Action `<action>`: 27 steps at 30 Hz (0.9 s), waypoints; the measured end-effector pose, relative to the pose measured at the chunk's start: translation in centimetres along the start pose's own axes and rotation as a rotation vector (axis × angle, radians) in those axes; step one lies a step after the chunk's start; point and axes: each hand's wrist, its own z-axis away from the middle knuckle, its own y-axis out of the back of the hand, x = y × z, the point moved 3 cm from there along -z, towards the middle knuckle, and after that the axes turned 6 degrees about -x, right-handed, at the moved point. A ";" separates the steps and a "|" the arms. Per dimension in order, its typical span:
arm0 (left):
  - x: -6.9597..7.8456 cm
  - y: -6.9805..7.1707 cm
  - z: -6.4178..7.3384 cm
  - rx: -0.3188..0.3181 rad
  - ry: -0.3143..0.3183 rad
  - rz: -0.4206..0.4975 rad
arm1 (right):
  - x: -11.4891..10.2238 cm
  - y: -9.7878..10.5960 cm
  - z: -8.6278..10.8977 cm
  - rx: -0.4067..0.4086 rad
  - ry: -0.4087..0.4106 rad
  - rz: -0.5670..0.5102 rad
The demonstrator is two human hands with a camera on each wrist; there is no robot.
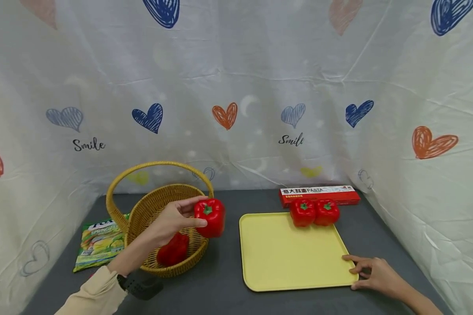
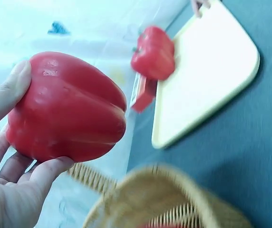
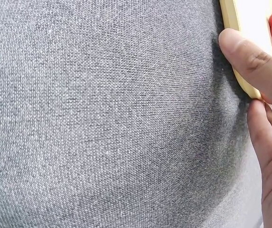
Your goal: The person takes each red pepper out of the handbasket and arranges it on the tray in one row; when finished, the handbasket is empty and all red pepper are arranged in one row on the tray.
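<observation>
My left hand [image 1: 172,222] holds a red bell pepper [image 1: 216,221] between thumb and fingers, in the air over the right rim of a wicker basket [image 1: 147,214]. Its green stem faces the head camera. Seen from the left wrist, the same pepper [image 2: 69,111] lies across the fingertips. Inside the basket rests another red bell pepper [image 1: 174,250]. At the near right corner of a yellow tray [image 1: 291,258], my right hand [image 1: 378,276] grips the edge with thumb and fingers. Two red bell peppers [image 1: 302,213] sit side by side at the tray's far right corner.
Behind the tray lies a red and white pasta box [image 1: 344,199]. A green and yellow packet [image 1: 102,240] is left of the basket, partly behind it. The basket's tall handle [image 1: 159,164] arches above it. A patterned curtain [image 1: 252,144] hangs behind the dark table [image 1: 224,271].
</observation>
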 end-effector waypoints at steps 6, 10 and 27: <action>-0.5 -3.4 -2.6 -0.004 -0.017 0.015 | -0.1 0.0 -0.1 0.011 0.007 0.019; -1.4 -6.2 -4.6 0.014 -0.032 0.037 | -0.1 0.0 -0.1 0.022 0.005 0.056; -7.2 -10.2 -14.0 0.036 -0.085 -0.038 | 0.2 -0.1 0.1 0.031 0.011 0.023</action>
